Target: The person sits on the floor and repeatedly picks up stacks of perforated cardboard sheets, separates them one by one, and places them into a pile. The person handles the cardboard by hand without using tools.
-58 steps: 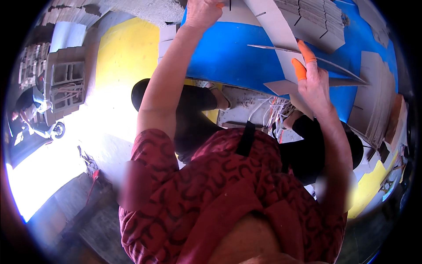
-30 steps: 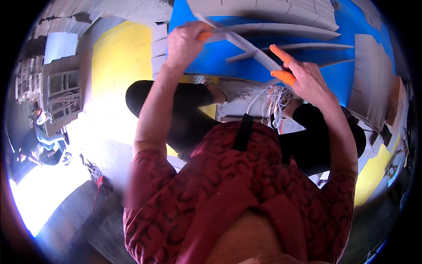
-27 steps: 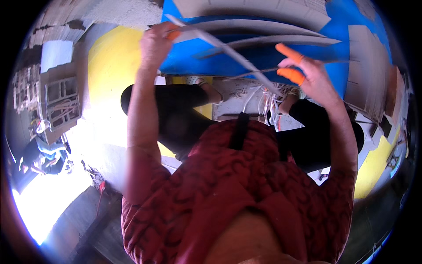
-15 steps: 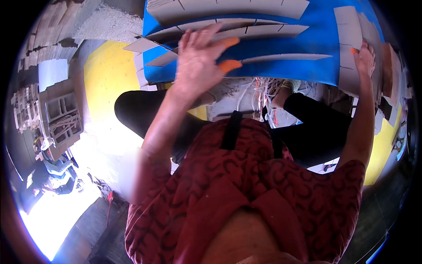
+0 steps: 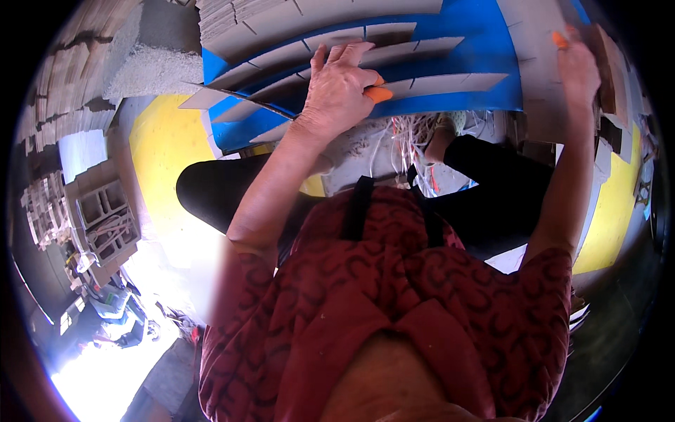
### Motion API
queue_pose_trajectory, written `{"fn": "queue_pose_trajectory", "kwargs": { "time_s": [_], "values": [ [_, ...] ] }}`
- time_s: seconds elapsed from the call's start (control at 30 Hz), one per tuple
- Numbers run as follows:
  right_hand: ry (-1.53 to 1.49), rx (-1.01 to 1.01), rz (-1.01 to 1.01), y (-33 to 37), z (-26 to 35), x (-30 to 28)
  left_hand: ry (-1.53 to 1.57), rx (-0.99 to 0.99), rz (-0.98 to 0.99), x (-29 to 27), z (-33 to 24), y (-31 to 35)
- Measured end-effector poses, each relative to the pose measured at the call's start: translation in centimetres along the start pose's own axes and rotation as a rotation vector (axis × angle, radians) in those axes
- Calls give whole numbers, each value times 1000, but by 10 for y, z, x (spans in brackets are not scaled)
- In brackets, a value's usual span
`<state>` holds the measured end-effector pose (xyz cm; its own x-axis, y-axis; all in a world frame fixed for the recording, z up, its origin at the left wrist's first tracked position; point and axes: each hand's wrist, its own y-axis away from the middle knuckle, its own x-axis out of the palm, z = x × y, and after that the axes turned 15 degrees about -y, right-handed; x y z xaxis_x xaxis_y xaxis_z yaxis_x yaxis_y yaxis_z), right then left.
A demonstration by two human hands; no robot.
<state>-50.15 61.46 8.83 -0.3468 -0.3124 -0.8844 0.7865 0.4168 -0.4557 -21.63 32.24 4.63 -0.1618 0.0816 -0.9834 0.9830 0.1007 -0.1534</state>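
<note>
Cardboard strips (image 5: 394, 77) lie fanned across a blue surface (image 5: 485, 42) at the top of the head view, grey-brown and slotted along their edges, overlapping one another like slats. I see my left hand (image 5: 341, 88) spread flat on them, fingers extended and a little apart, palm down, pressing rather than gripping; an orange fingertip cover (image 5: 380, 94) shows at its thumb side, touching a strip. My right hand (image 5: 578, 60) is up at the far right near the rim, against a paler cardboard stack (image 5: 541, 77); it carries an orange tip (image 5: 559, 40) too, but the picture blurs there and I cannot tell how far it is open or whether it has hold of anything.

More stacked cardboard sheets (image 5: 239, 21) sit at the upper left, just beyond the strips, beside a rough grey block (image 5: 151, 60). Yellow floor patches (image 5: 165, 155) show left and right below the blue surface. A tangle of white strapping (image 5: 394, 137) lies between the black-clad legs (image 5: 492, 190). Assembled cardboard dividers (image 5: 102, 218) stand well apart at the left edge. A red patterned shirt (image 5: 394, 302) fills the lower middle.
</note>
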Motion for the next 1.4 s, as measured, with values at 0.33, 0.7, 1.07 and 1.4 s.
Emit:
{"fn": "queue_pose_trajectory", "kwargs": {
  "time_s": [0.33,0.7,1.07,1.4],
  "values": [
    [-1071,-57,-96,53,91,-7,22,23,-5,7,0,0],
    [-1014,-400,15,53,103,13,106,14,-128,7,-1,-2],
    [-1186,-110,91,37,116,-21,21,-24,-97,8,-3,-3],
    [-1054,-189,26,56,116,-2,57,-11,-92,7,-2,-1]
  ]
}}
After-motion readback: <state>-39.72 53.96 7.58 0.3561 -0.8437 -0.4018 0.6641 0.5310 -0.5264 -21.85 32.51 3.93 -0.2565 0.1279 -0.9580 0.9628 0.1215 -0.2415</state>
